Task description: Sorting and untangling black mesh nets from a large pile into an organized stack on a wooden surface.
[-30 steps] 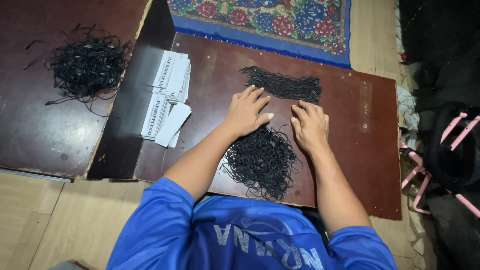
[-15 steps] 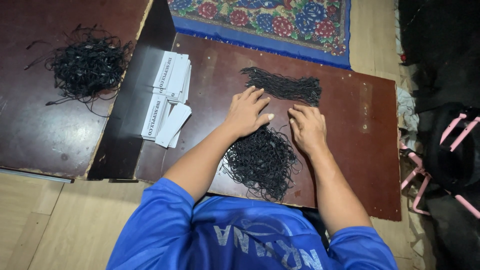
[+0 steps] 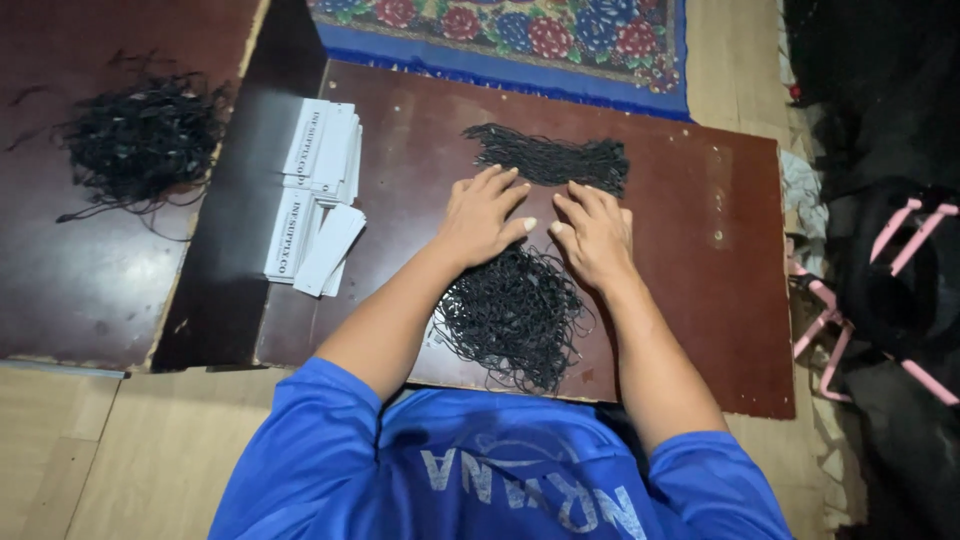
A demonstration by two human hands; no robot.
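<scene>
Both hands, left and right, are spread flat on the brown counter, touching a tangled black cord pile.

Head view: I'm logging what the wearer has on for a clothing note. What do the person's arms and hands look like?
Both forearms are bare below short bright-blue sleeves of a blue shirt with pale lettering on it. Left hand and right hand are gloveless; no rings, watch or bracelets show.
</scene>
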